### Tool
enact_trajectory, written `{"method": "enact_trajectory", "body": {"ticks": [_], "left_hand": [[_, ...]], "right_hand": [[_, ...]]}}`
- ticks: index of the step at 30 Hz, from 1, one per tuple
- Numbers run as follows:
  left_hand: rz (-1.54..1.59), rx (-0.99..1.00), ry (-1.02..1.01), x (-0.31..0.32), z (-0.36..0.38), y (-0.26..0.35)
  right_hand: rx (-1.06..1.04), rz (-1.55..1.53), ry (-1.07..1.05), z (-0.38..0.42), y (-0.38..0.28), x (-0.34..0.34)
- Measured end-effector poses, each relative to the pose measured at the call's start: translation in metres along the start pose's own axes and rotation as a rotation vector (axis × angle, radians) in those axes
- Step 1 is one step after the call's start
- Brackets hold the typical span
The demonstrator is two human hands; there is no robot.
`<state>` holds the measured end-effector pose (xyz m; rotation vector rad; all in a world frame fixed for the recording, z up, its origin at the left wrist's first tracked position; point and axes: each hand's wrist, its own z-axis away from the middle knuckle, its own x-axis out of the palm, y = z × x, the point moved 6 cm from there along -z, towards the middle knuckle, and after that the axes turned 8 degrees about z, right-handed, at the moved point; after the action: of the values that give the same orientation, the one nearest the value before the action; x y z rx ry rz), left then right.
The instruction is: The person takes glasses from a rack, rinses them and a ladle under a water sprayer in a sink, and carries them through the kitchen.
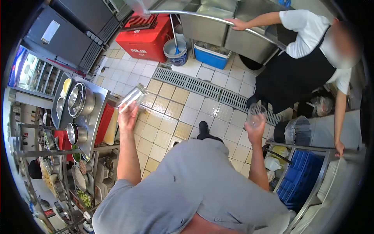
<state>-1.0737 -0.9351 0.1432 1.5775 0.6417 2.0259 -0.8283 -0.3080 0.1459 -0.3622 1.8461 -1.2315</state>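
Currently: tall glass [135, 96] being gripped by left fingers [124, 106]; clear cup [256, 112] by right fingers [261, 119]; probably slippery, fragile; best being held mid-wall.

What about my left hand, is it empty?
No, your left hand is holding a clear glass.

2 clr glasses [136, 94], 1 blu bkt [177, 61]
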Motion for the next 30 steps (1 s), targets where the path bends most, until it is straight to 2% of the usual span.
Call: {"method": "enact_trajectory", "body": {"ticks": [1, 5, 7, 9, 11, 13, 15, 17, 20, 23, 25, 29, 30], "left_hand": [[-0.013, 0.040, 0.137, 0.001, -0.012, 0.015], [-0.135, 0.216, 0.336, 0.014, -0.043, 0.056], [-0.090, 0.253, 0.284, 0.006, -0.069, 0.063], [-0.095, 0.282, 0.289, 0.000, -0.102, 0.061], [-0.107, 0.302, 0.291, 0.010, -0.155, 0.063], [-0.172, 0.278, 0.429, 0.037, -0.211, 0.057], [-0.166, 0.234, 0.350, 0.078, -0.282, 0.049], [-0.157, 0.172, 0.288, 0.112, -0.374, 0.035], [-0.263, 0.132, 0.158, 0.223, -0.486, 0.008], [-0.394, 0.133, 0.042, 0.305, -0.598, -0.034], [-0.460, 0.114, -0.026, 0.355, -0.668, -0.065], [-0.627, 0.117, -0.057, 0.413, -0.782, -0.122], [-0.734, 0.101, 0.018, 0.426, -0.801, -0.129]], "right_hand": [[0.000, -0.061, -0.058, -0.038, -0.005, 0.025], [0.015, -0.337, -0.279, -0.175, -0.077, 0.133], [-0.004, -0.352, -0.329, -0.234, -0.116, 0.186], [-0.206, -0.263, -0.379, -0.292, -0.157, 0.243], [-0.229, -0.299, -0.396, -0.339, -0.187, 0.296], [-0.260, -0.331, -0.409, -0.387, -0.220, 0.344], [-0.283, -0.182, -0.351, -0.429, -0.248, 0.375], [-0.329, -0.160, -0.323, -0.482, -0.253, 0.412], [-0.226, -0.005, -0.207, -0.556, -0.268, 0.442], [-0.118, -0.015, -0.194, -0.642, -0.251, 0.496], [-0.168, -0.095, -0.163, -0.707, -0.246, 0.538], [-0.179, 0.018, -0.152, -0.827, -0.260, 0.618], [-0.198, 0.028, -0.209, -0.854, -0.258, 0.645]]}}
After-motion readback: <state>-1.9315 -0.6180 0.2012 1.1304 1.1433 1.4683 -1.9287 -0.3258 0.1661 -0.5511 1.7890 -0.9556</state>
